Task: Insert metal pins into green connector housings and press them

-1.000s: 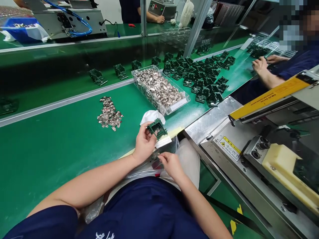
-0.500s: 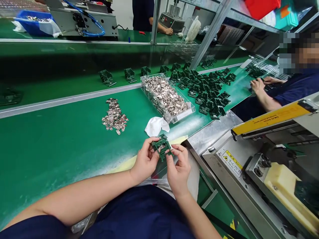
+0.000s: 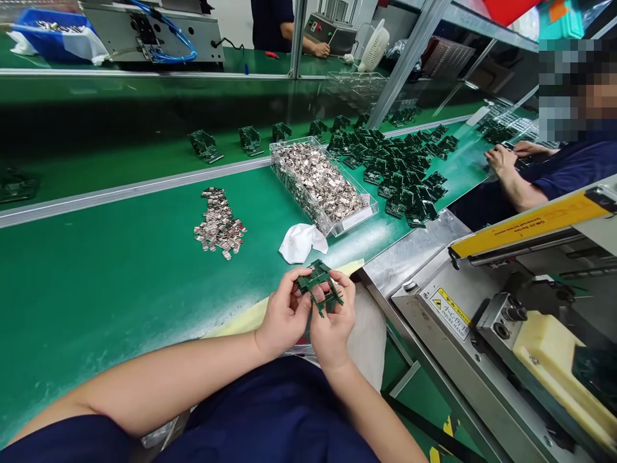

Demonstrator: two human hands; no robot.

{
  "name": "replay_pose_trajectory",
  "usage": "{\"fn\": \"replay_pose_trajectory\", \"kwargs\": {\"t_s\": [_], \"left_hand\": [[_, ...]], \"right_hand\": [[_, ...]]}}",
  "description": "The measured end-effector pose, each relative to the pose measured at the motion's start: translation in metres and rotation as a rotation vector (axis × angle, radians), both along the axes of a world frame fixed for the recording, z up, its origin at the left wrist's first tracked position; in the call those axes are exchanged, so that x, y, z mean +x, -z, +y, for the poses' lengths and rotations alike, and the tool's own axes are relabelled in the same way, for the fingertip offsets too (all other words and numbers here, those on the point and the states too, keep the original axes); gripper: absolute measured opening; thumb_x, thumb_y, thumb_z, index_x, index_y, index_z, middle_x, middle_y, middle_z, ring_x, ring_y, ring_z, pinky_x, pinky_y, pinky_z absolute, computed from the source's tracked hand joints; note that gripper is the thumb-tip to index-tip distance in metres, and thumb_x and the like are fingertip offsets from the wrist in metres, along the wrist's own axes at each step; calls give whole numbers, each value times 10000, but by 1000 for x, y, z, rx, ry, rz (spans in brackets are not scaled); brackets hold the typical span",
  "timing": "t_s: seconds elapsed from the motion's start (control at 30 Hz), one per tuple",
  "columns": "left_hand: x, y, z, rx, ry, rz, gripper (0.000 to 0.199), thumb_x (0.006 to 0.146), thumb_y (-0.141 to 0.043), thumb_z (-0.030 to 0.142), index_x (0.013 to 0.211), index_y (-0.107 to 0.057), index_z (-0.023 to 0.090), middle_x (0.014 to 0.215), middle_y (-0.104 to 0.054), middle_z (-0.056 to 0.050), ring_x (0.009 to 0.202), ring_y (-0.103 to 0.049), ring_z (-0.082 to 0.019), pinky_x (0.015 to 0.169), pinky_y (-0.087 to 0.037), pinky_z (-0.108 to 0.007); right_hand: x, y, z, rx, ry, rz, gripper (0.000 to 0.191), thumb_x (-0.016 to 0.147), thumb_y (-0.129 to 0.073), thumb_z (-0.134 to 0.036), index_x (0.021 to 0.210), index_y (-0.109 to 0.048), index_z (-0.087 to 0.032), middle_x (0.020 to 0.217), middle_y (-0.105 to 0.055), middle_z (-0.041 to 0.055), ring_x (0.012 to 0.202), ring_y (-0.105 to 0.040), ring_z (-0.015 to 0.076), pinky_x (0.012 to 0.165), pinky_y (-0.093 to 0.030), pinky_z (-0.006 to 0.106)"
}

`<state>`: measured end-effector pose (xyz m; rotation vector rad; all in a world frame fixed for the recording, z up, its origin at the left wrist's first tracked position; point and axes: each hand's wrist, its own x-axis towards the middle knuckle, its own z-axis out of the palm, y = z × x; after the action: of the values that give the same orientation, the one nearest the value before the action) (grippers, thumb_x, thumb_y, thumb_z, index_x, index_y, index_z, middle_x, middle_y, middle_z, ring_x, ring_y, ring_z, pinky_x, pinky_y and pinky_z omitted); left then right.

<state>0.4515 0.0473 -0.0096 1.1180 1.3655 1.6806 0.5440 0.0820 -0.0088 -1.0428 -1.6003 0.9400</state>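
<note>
Head view: the left hand [image 3: 283, 315] and the right hand [image 3: 333, 323] pinch a green openwork part [image 3: 316, 276] between fingers and thumbs, one at either side. The part sits tilted just ahead of the palms, above the lap, neither hand nearer; its longer axis seems to run across from hand to hand (the fingers hide some of it). Just beyond lies a crumpled white cloth [image 3: 299, 244], with a loose pile of metal pieces [image 3: 219, 225] farther left. Behind the cloth, a clear tray [image 3: 338, 226] slants away to the left, nearly filled with similar metal pieces [image 3: 321, 180]. To its right spreads a heap of green parts [image 3: 402, 166]; far off at upper left, a blue bin [image 3: 51, 45] holds small metallic items.
</note>
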Motion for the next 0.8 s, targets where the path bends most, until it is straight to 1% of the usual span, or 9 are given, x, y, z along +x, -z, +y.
{"fn": "replay_pose_trajectory", "kwargs": {"t_s": [0.1,0.2,0.3,0.43,0.57,0.67,0.77,0.8], "left_hand": [[1,-3,0,15,-19,-11,332,889,-558,197,1206,-463,223,984,-652,-48,771,-641,-122,681,-535,-221],[2,-4,1,23,-30,-20,329,880,-571,194,1192,-469,218,990,-647,-48,780,-642,-118,684,-540,-216],[2,-4,1,8,-52,-17,335,868,-589,191,1184,-478,214,999,-638,-46,777,-632,-111,679,-535,-208],[3,-1,-1,-6,-54,-29,333,869,-589,191,1183,-485,224,981,-629,-34,775,-618,-105,689,-531,-203],[4,-2,-2,15,-31,-23,318,873,-582,186,1174,-489,233,986,-624,-28,772,-616,-96,688,-526,-191],[3,-3,-1,24,-14,-15,313,880,-575,207,1179,-483,226,1000,-626,-38,792,-619,-107,708,-527,-208],[0,-3,-1,-25,-36,21,320,885,-570,234,1193,-483,219,928,-614,-27,720,-584,-103,644,-500,-200],[0,-4,-1,-46,-35,37,323,887,-568,239,1198,-482,219,909,-608,-22,706,-573,-103,631,-490,-198]], "right_hand": [[-2,0,-1,31,40,13,91,933,-543,-278,910,-588,-201,1184,-479,110,1073,-550,240,921,-491,437],[-3,-1,0,104,64,-20,94,936,-534,-266,912,-589,-193,1146,-489,118,1050,-551,241,897,-500,442],[-3,-2,1,155,67,-50,100,935,-532,-272,918,-582,-187,1120,-495,117,1025,-556,239,871,-512,446],[-1,-1,2,96,64,-40,108,930,-551,-285,881,-565,-191,1160,-496,111,1068,-551,240,902,-502,453],[-1,0,2,68,81,19,119,921,-566,-279,836,-541,-200,1200,-501,105,1147,-519,247,950,-474,457],[1,0,1,36,56,108,74,904,-588,-263,879,-546,-207,1243,-495,102,1196,-489,248,980,-451,449],[11,-1,1,2,40,228,62,912,-564,-242,962,-542,-212,1266,-492,107,1157,-516,231,968,-453,425],[18,-3,1,-7,21,239,99,919,-553,-241,1014,-544,-215,1285,-486,113,1151,-521,230,951,-462,413]]}}
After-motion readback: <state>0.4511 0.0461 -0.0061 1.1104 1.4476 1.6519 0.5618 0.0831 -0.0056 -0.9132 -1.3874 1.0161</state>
